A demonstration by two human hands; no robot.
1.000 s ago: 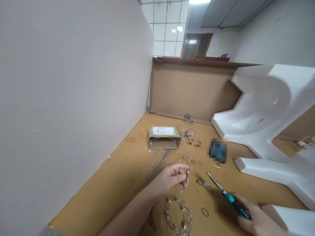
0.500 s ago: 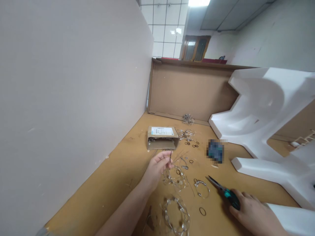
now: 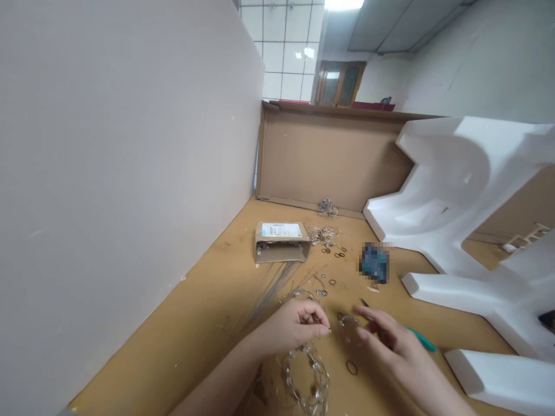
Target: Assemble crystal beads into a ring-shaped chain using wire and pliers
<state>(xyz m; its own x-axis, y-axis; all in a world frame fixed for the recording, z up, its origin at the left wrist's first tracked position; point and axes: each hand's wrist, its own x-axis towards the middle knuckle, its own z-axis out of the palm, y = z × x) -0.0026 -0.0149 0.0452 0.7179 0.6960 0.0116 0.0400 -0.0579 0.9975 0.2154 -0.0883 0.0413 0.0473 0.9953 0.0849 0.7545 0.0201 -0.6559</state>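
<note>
Green-handled tool (image 3: 421, 340) slants beneath the right hand (image 3: 401, 349), its fingers parted; whether it grips is unclear. Wire loop (image 3: 347, 318) lies left of those fingertips, nearer than the left hand (image 3: 295, 329), pinched narrow, contents hidden.

Shows a bare left hand (image 3: 300, 325) and a bare right hand (image 3: 390, 341) — slim-fingered, with both forearms (image 3: 225, 375) just as bare.
</note>
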